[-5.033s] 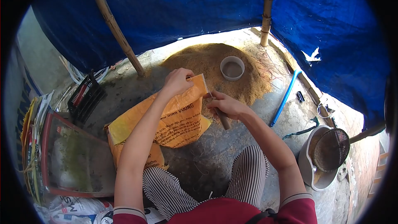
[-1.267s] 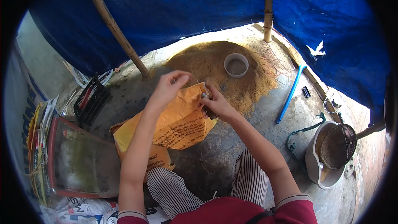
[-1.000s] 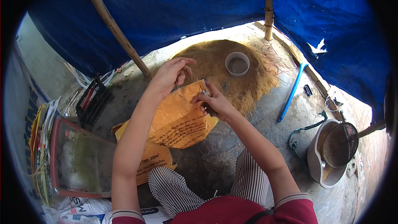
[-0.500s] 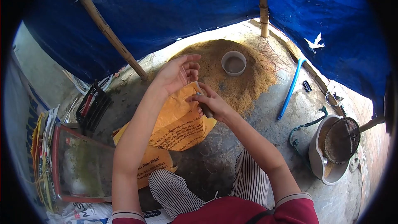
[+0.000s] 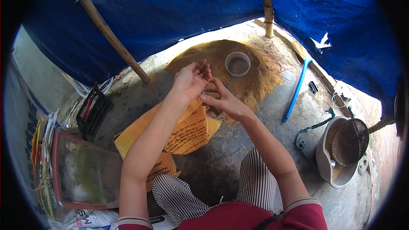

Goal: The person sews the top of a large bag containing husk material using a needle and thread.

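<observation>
My left hand (image 5: 191, 79) is turned palm up, its fingers loosely curled over pale thin thread (image 5: 202, 81) that runs across the palm. Close beside it, my right hand (image 5: 223, 100) grips what looks like a small knife with a brown handle (image 5: 216, 110); its blade is mostly hidden. Its thumb and index finger reach toward the thread. Below both hands hangs an orange bag (image 5: 187, 134) printed with black text, its top corner near my right fingertips. Another orange printed piece (image 5: 162, 165) lies under it, partly behind my left forearm.
A heap of yellow-brown grainy material (image 5: 255, 81) holds a round white tub (image 5: 237, 64). At right are a blue pipe (image 5: 297, 91) and a grey bucket (image 5: 324, 153) with a mesh sieve (image 5: 350, 142). A black crate (image 5: 91, 110) and red-framed panel (image 5: 85, 170) stand left.
My left hand has moved right and slightly down, closer to my right hand. My right index finger and thumb have spread and reach toward the thread. The bag's top has dropped a little.
</observation>
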